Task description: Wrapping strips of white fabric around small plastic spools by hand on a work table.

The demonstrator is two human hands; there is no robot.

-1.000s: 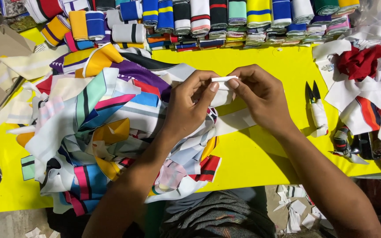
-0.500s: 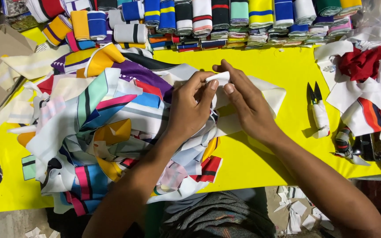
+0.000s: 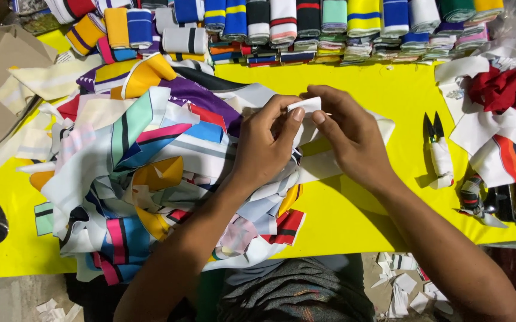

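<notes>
Left hand and right hand meet at centre frame over the yellow surface. Both grips are narrow, pinched on a small folded white fabric strip, thumbs touching it. At 9 o'clock of the hands: heaped multicoloured fabric offcuts, touching the left wrist. At 3 o'clock: white-wrapped black thread snips, apart from the right hand. At 12 o'clock: row of folded striped knit collars along the far edge. Bare yellow room lies at 5 o'clock.

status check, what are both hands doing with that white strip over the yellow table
Left hand and right hand both pinching the white fabric strip at its folded end. Strip raised above the multicoloured fabric pile. Snips lying apart to the right; nothing blocking.
</notes>
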